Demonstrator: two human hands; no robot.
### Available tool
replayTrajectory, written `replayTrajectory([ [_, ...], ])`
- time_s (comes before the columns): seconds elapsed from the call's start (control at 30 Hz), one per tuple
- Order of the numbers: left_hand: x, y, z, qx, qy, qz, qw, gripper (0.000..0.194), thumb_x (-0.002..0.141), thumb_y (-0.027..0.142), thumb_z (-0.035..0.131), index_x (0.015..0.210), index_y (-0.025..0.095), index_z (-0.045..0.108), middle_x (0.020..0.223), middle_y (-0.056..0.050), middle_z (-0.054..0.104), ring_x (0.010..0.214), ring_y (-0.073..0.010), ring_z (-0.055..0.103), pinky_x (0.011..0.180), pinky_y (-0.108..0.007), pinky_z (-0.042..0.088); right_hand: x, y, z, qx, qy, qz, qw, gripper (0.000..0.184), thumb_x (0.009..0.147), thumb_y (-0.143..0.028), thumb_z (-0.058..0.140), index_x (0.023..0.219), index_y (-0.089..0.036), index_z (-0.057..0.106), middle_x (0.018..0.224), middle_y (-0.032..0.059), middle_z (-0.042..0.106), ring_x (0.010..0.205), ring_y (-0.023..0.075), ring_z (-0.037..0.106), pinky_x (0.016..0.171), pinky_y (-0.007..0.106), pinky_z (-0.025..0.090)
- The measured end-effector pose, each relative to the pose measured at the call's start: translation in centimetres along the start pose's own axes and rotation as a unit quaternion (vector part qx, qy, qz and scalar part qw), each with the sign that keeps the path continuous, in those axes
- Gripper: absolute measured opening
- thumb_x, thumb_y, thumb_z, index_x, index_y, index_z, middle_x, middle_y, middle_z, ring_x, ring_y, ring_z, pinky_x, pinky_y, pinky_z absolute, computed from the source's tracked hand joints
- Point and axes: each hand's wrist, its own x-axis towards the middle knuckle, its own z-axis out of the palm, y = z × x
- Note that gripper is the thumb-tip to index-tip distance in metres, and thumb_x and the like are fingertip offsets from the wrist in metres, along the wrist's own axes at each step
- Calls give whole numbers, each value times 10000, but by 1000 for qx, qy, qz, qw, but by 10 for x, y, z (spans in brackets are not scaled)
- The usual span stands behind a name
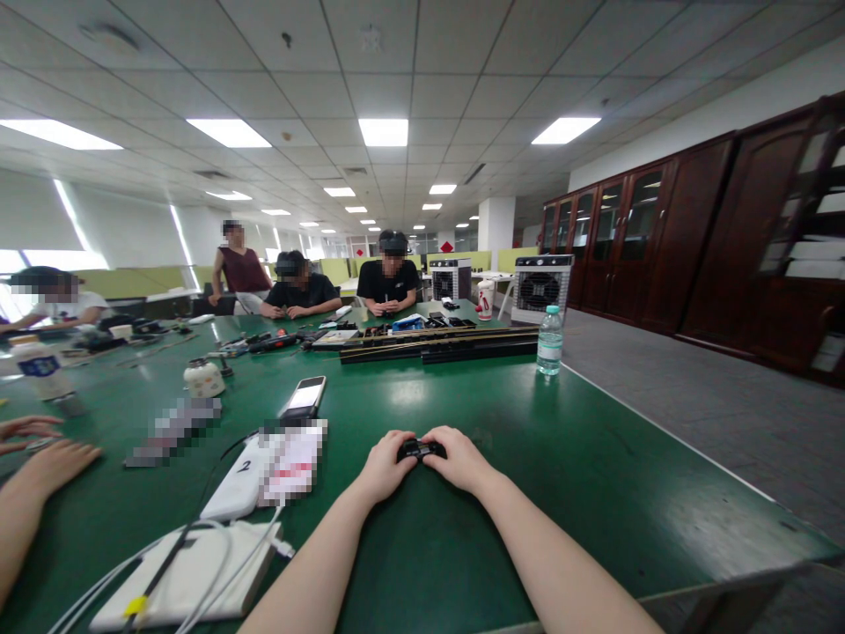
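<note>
A small black part (421,450), dark and roughly oblong with a lighter patch at its middle, sits between my two hands low over the green table (561,493). My left hand (385,468) is closed on its left end, thumb in front and fingers behind. On the opposite end, my right hand (461,460) grips it in much the same way. What exactly the part is, I cannot make out, since the fingers cover both ends.
Left of my arms lie a phone (305,398), a white power bank (238,480), a white box (191,572) and cables. Long black strips (436,345) and a water bottle (549,342) stand farther back. A co-worker's hands (49,458) are at far left; other people sit beyond.
</note>
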Motion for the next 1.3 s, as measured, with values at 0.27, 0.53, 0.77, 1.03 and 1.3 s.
replayTrajectory([
  [0.27, 0, 0, 0, 4, -5, -3, 1000, 429, 751, 184, 624, 1176, 158, 575, 1169, -107, 603, 1101, -234, 561, 986, -354, 417, 1, 2, 2, -8, -5, 4, 1000, 215, 754, -192, 620, 961, -208, 675, 1056, 57, 664, 1026, 207, 574, 935, 360, 420],
  [0.53, 0, 1, -1, 17, -5, -6, 1000, 397, 753, 185, 626, 1148, 178, 590, 1134, -92, 626, 1073, -232, 568, 964, -351, 423, 3, 1, -1, 18, 15, 13, 1000, 162, 783, -212, 598, 929, -217, 669, 1015, 38, 672, 995, 199, 582, 918, 348, 432],
  [0.77, 0, 0, -1, 18, -5, -11, 1000, 416, 756, 188, 617, 1170, 201, 578, 1140, -82, 621, 1072, -226, 571, 965, -355, 424, 6, 3, -5, 58, 67, 33, 996, 200, 776, -226, 597, 967, -215, 656, 1040, 39, 681, 1027, 201, 592, 950, 363, 433],
  [1.03, -2, 2, -2, 13, -4, -4, 1000, 414, 768, 212, 602, 1179, 171, 575, 1151, -104, 619, 1077, -243, 575, 966, -363, 424, 10, 14, -3, 156, 110, 75, 979, 227, 762, -273, 589, 969, -193, 639, 984, 54, 701, 945, 187, 639, 909, 363, 471],
  [1.3, -2, 3, -3, 11, -3, -9, 1000, 418, 763, 207, 601, 1180, 193, 579, 1148, -87, 623, 1076, -236, 574, 971, -357, 426, 14, 24, -1, 168, 152, 96, 969, 258, 780, -333, 557, 992, -202, 622, 990, 64, 699, 942, 204, 643, 876, 386, 492],
])
